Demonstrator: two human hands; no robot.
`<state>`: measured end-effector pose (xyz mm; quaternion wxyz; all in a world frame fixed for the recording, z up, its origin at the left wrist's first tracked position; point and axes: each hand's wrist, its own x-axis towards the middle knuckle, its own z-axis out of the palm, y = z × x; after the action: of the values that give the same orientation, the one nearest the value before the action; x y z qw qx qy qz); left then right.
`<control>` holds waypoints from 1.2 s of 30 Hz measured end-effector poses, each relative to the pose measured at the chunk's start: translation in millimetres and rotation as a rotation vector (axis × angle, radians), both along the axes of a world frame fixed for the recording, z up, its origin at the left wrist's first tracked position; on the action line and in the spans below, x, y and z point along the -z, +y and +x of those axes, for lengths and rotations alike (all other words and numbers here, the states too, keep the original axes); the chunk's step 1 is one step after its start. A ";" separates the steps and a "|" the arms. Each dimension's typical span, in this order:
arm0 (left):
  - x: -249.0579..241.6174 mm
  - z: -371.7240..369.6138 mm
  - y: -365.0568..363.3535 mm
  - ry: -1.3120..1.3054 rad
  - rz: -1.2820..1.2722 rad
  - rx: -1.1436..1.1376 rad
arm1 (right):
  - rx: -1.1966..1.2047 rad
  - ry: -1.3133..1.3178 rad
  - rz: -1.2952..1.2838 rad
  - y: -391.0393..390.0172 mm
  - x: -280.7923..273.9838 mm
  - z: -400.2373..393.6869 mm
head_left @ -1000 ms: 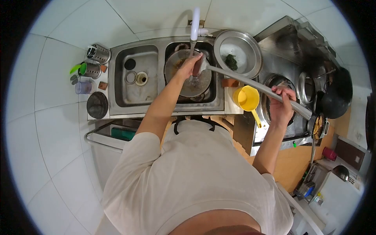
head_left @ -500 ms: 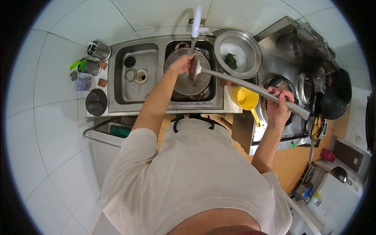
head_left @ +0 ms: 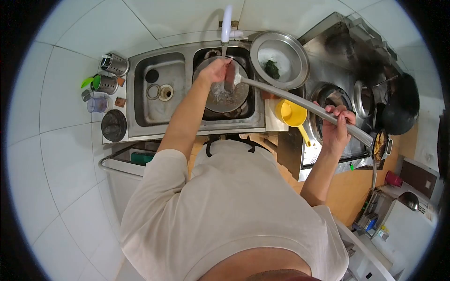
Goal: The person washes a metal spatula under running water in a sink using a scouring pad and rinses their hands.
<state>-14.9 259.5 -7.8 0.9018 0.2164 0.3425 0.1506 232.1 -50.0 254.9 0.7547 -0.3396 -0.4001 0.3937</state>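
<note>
A long-handled metal wok spatula (head_left: 286, 97) slants from the right sink basin out over the stove side. My right hand (head_left: 336, 125) is closed around its thick handle near the far end. My left hand (head_left: 214, 71) is closed at the brownish blade (head_left: 229, 77), fingertips at its upper edge; whether they also hold something small is hidden. Water runs from the white faucet (head_left: 226, 24) beside the blade and splashes into a large round pan (head_left: 239, 99) in the right basin (head_left: 255, 112).
A steel bowl (head_left: 300, 77) with dark green leaves stands right of the basin, near a yellow dipper (head_left: 291, 114). The stove (head_left: 323, 65) and a black wok (head_left: 400, 110) are further right. Left lie the other basin (head_left: 161, 110) and steel utensil holders (head_left: 108, 84).
My left hand has shifted slightly up toward the blade's upper edge. Water now splashes more in the pan. My right hand keeps its grip, and the whole view has shifted slightly.
</note>
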 end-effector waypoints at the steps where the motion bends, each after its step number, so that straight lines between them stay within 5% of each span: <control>1: -2.3 1.2 -1.0 0.035 0.049 -0.013 | 0.006 0.007 0.001 -0.9 0.9 0.6; 7: -6.4 -2.4 -4.7 0.049 0.218 -0.088 | 0.102 0.053 0.007 4.2 9.8 -5.7; 16: -30.9 -22.5 -31.2 0.372 0.363 0.155 | 0.300 0.195 -0.108 43.0 17.5 -27.5; 28: 17.7 -34.3 -45.8 0.360 0.096 -0.123 | 0.247 0.207 -0.138 46.7 4.2 -52.2; 31: 13.8 -25.8 -45.0 0.692 0.450 -0.018 | 0.258 0.174 -0.144 40.1 2.7 -55.0; 34: -0.4 -16.5 -27.5 1.073 1.028 0.385 | 0.235 0.157 -0.135 35.0 13.5 -56.5; 36: 6.6 -11.9 -24.9 1.117 1.079 0.375 | 0.250 0.076 -0.189 33.8 23.3 -63.0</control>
<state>-26.8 234.6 -14.4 0.3782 0.7203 0.5813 0.0106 169.1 -16.2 231.6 0.7771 -0.4411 -0.2869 0.3453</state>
